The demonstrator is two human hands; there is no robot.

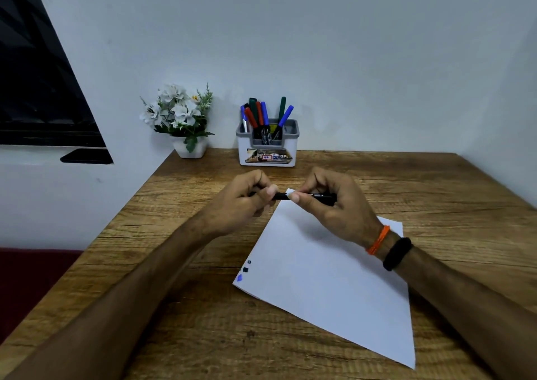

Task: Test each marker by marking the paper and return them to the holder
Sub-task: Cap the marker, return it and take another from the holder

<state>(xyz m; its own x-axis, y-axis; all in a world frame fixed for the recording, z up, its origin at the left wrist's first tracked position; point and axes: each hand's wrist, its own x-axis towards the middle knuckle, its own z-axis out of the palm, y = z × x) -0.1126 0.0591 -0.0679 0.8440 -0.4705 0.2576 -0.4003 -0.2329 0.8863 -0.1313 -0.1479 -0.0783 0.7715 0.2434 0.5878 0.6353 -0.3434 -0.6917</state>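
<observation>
Black plastic is sitting between both hands: a black marker (302, 196) is lying level above the far corner of the paper (325, 278). The left hand (247, 198) is pinching one end, which looks like the cap, between curled fingers and thumb, while the right hand (331, 205) is wrapping the barrel, its thumb pressing near the join. Whether the cap is coming off or going back on cannot be told from this view.

To do this step well, I judge that the two grips should be pulling or pushing straight along the marker's length, not bending it, with the barrel grip staying firm and the tip kept clear of fingers and of the wooden worktop (436, 193). If capping, it should be pressed home fully before the marker goes back.

Counting outward: one marker is in hand; one sheet of paper is lying on the worktop, carrying three small test marks (244, 269) near its left corner, two dark and one blue. One white-and-grey holder (267, 150) is standing at the far edge against the wall, holding about seven capped markers (263, 115): roughly three blue, two green, two red, though overlap is making the tally uncertain. One white pot of artificial flowers (181, 118) is standing just beside the holder.
</observation>
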